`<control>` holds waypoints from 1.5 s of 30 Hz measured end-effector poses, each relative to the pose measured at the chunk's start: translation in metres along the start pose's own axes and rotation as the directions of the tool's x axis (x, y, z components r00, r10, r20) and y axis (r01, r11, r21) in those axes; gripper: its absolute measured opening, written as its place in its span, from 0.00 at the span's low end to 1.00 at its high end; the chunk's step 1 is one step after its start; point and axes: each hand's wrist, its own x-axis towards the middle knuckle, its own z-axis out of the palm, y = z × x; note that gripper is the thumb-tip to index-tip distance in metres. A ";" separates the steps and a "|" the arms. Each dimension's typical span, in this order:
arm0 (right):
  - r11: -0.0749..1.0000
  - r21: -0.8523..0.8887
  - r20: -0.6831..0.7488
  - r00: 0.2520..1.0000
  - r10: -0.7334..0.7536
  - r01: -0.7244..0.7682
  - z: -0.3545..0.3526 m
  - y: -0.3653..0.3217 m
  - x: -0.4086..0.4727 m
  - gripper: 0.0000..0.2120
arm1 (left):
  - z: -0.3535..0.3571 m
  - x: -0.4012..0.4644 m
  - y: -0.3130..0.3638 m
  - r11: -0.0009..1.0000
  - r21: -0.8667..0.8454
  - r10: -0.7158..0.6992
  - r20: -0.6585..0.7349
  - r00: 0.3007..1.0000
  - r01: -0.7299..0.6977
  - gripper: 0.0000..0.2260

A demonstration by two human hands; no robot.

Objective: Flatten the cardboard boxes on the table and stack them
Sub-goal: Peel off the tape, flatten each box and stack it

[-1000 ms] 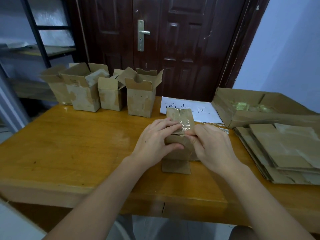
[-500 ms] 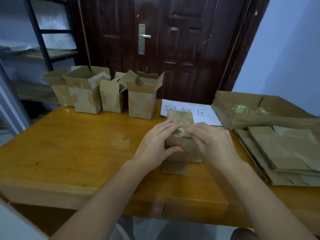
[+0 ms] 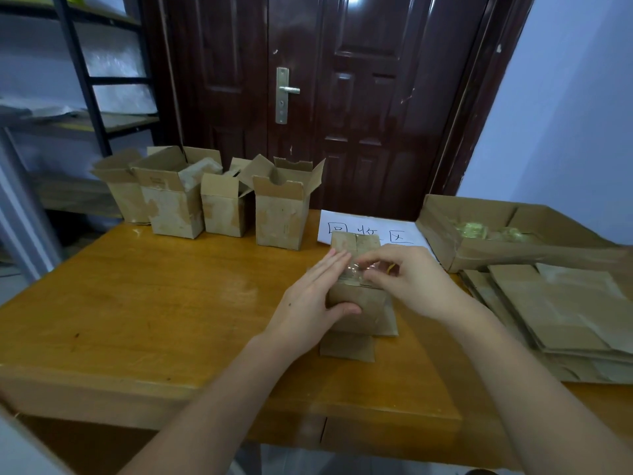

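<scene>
Cardboard box point(image 3: 356, 303): left hand point(image 3: 308, 310) steadies it with straight fingers; right hand point(image 3: 407, 282) pinches tape point(image 3: 356, 272).

Dark wooden door point(image 3: 342, 97) with metal handle point(image 3: 286, 94); black shelving rack point(image 3: 85, 80) left of the door; white sheet with handwritten characters point(image 3: 370, 228) below it; pale blue wall point(image 3: 565, 114) right of it

A small brown cardboard box point(image 3: 359, 303) lies on its side on the orange wooden table point(image 3: 137, 303), clear tape across its upper face and one flap flat toward the near edge. Four upright open-topped brown cardboard boxes point(image 3: 219, 204) stand in a row at the far left. A stack of flattened brown cardboard boxes point(image 3: 561, 313) lies at the right.
</scene>
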 end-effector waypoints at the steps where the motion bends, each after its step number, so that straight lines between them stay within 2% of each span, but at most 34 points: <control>1: 0.999 0.011 0.000 0.999 0.037 -0.037 0.001 -0.001 0.003 0.15 | 0.000 0.000 0.000 1.000 -0.008 -0.002 0.003 1.000 0.002 0.42; 3: 0.994 -0.091 0.046 0.996 0.071 -0.067 0.003 -0.002 0.009 0.17 | 0.000 0.000 0.000 1.000 -0.017 -0.008 0.009 1.000 0.008 0.42; 5: 0.969 -0.239 0.095 0.992 0.080 -0.055 0.003 -0.006 0.013 0.14 | -0.001 0.000 0.000 1.000 -0.015 -0.006 0.011 1.000 0.007 0.42; 7: 0.950 -0.308 0.122 0.988 0.091 -0.049 0.001 -0.012 0.015 0.12 | -0.001 0.001 0.000 1.000 -0.012 -0.004 0.018 1.000 0.004 0.43; 11: 0.885 -0.463 0.198 0.978 0.056 0.043 -0.001 -0.019 0.013 0.12 | 0.000 0.001 0.000 1.000 -0.027 -0.014 0.036 0.999 0.015 0.43; 14: 0.911 -0.407 0.122 0.992 -0.011 0.060 0.002 -0.012 0.010 0.08 | -0.002 0.001 -0.001 1.000 -0.009 -0.005 0.019 1.000 0.005 0.42; 18: 0.942 -0.333 -0.163 0.986 -0.026 -0.031 0.008 0.001 0.017 0.03 | -0.006 0.002 -0.002 0.999 -0.019 0.027 0.063 0.998 -0.026 0.40; 20: 0.955 -0.296 -0.212 0.976 -0.045 -0.021 0.012 0.005 0.019 0.02 | -0.009 0.003 -0.005 0.999 -0.034 0.040 0.098 0.994 -0.037 0.39; 24: 0.985 -0.164 -0.102 0.993 -0.067 0.050 0.017 0.005 0.014 0.02 | -0.027 0.008 -0.015 0.998 0.047 0.025 0.168 0.986 -0.033 0.36; 28: 0.999 0.035 -0.016 1.000 0.023 -0.023 0.012 0.005 0.013 0.02 | -0.039 0.012 -0.014 0.988 0.156 -0.010 0.156 0.988 -0.015 0.36; 30: 0.989 0.111 -0.020 0.995 0.099 -0.096 0.012 0.006 0.018 0.09 | -0.038 0.011 -0.009 0.988 0.157 -0.039 0.150 0.988 0.015 0.38; 32: 0.960 0.198 0.036 0.980 0.195 -0.198 0.011 0.007 0.024 0.18 | -0.032 0.010 -0.001 0.987 0.144 -0.082 0.105 0.991 0.067 0.41; 34: 0.954 0.170 0.098 0.968 0.232 -0.246 0.012 0.006 0.030 0.17 | -0.022 0.011 0.011 0.982 0.109 -0.157 0.023 0.987 0.154 0.46; 36: 0.962 0.108 0.098 0.965 0.241 -0.251 0.013 0.005 0.034 0.12 | -0.011 0.013 0.021 0.973 0.114 -0.195 -0.062 0.979 0.201 0.47; 40: 0.974 0.061 0.007 0.976 0.217 -0.217 0.020 0.001 0.036 0.01 | 0.002 0.015 0.025 0.974 0.143 -0.149 -0.174 0.973 0.175 0.37; 43: 0.981 -0.059 -0.024 0.983 0.183 -0.184 0.026 -0.002 0.036 0.09 | 0.002 0.015 0.023 0.972 0.183 -0.109 -0.190 0.976 0.145 0.36; 45: 0.980 -0.157 -0.076 0.991 0.113 -0.124 0.033 -0.004 0.036 0.09 | 0.002 0.016 0.022 0.969 0.207 -0.098 -0.186 0.978 0.136 0.36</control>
